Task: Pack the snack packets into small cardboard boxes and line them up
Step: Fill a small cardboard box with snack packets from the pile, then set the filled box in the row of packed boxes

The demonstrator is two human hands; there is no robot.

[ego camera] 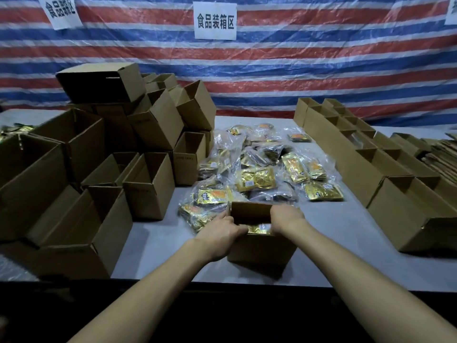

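**Head view: two hands at one small box**

Both forearms reach straight out over the table (333,231). The left hand (223,232) curls its fingers over the near-left rim of the small cardboard box (262,251), gripping it. The right hand (286,215) bends at the wrist and dips inside; its grip I cannot tell. One gold packet (259,229) shows in there. Just behind lies the heap of snack packets (259,169), too many to count. Empty boxes (148,174) are piled left, and two rows of boxes (346,154) run right.

A makeshift food-packing station: a sign (214,20) reading 食品装箱区 hangs on a striped tarp (321,58), above a table (153,243) heaped with boxes (148,191) and packets (254,180).
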